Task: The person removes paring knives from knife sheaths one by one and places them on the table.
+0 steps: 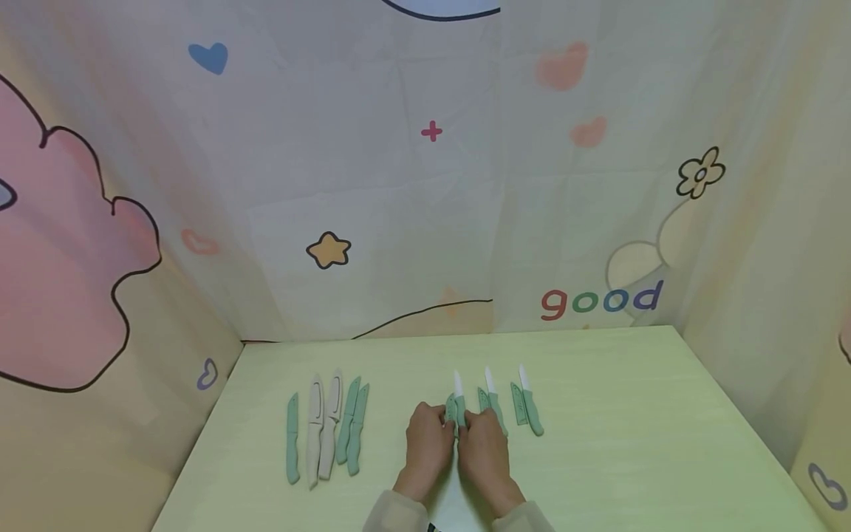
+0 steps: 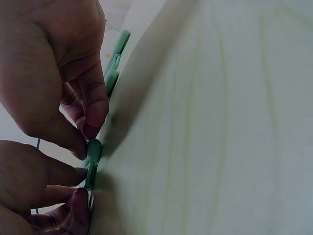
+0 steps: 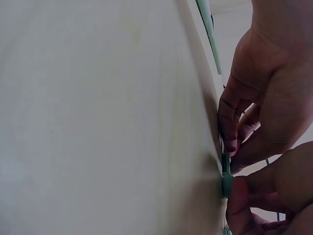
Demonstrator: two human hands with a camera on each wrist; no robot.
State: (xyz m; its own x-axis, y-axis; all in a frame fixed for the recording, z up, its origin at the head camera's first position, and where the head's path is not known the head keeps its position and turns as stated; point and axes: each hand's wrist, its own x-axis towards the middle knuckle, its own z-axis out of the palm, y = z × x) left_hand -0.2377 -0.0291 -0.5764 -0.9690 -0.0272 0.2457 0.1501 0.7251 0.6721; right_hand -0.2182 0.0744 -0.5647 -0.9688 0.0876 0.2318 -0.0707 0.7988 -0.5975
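A small paring knife with a white blade and green handle lies on the table, blade pointing away, beside its green sheath. My left hand pinches the sheath between thumb and fingers. On the handle, my right hand has a pinching grip. Both hands are close together, and knife and sheath lie side by side. In the left wrist view the green handle shows near the right fingertips. The right wrist view shows the sheath end by the left fingertips. Fingers partly hide both things.
To the right lie two more white-bladed knives, one close to my right hand and another farther out, each beside a green sheath. On the left lie several sheathed knives, including a green one and a beige one.
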